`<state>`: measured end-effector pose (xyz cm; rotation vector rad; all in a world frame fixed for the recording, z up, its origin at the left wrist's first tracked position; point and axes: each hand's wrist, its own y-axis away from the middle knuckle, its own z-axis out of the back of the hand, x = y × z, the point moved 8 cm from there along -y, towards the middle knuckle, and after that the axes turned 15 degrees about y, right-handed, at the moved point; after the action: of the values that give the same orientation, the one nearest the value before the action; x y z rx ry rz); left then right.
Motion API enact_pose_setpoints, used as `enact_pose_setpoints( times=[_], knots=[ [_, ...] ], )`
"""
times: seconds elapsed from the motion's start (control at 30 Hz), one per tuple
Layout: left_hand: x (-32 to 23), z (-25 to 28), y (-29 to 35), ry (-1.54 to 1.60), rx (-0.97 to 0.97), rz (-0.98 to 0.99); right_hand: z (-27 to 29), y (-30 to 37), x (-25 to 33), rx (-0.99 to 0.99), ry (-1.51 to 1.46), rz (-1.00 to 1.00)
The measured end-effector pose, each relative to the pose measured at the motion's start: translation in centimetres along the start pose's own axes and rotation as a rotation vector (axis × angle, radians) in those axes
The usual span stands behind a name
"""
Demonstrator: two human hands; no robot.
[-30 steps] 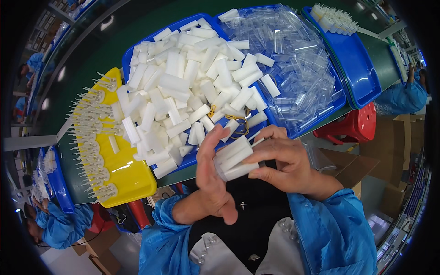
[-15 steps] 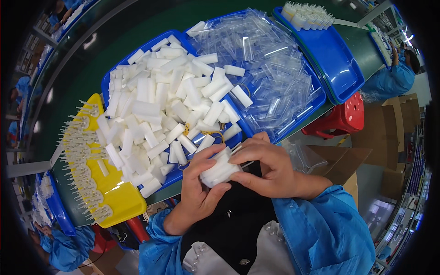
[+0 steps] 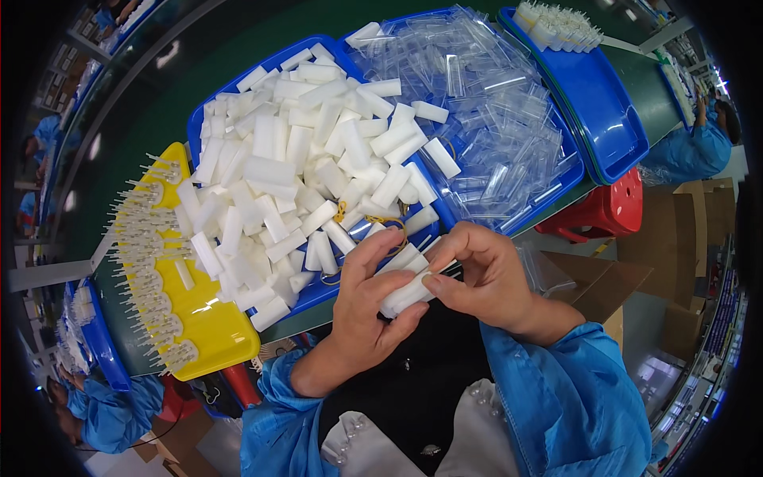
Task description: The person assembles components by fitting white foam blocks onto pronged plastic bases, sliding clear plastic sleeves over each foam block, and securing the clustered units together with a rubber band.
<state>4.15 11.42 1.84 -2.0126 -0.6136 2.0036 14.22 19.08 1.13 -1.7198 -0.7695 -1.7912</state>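
My left hand (image 3: 362,310) is closed around a small bundle of white foam pieces (image 3: 405,294), held in front of my chest. The fingers of my right hand (image 3: 497,282) are closed at the other end of the bundle, thumb and forefinger pressed there. Thin pale sticks show by those fingertips; their lower parts are hidden. Just beyond my hands, a heap of white foam pieces (image 3: 298,151) fills a blue tray (image 3: 195,131). Yellow rubber bands (image 3: 385,220) lie at its near side.
Clear plastic tubes (image 3: 485,103) fill another blue tray (image 3: 576,167). On the left, a yellow tray (image 3: 218,322) carries rows of bundles with upright sticks. A blue tray (image 3: 596,103) at the right holds similar bundles (image 3: 556,28). A red stool (image 3: 608,208) and cardboard boxes (image 3: 660,238) stand beyond.
The bundle has turned in my hands, with its foam pieces now pointing to the upper right. My right fingers have shifted onto its end. The whole view has moved slightly.
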Motion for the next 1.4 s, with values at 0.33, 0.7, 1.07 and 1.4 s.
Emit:
enact_pose_setpoints(
  times=[0.33, 0.7, 1.07, 1.4],
  knots=[
    [-1.3, 0.4, 0.6, -0.228, -0.103, -0.077, -0.3, -0.2, 0.7, -0.035, 0.263, 0.119],
    [0.4, 2.0, 1.3, 0.102, -0.168, 0.187, 8.6, -2.0, 7.9, -0.519, 1.527, 0.384],
    [1.2, 2.0, 1.4, 0.147, -0.176, 0.246, 8.2, -4.3, 6.0, -0.42, 1.744, 0.399],
    [0.8, 2.8, 1.2, 0.079, -0.21, 0.223, 7.0, -5.5, 7.4, -0.358, 1.539, 0.477]
  ],
)
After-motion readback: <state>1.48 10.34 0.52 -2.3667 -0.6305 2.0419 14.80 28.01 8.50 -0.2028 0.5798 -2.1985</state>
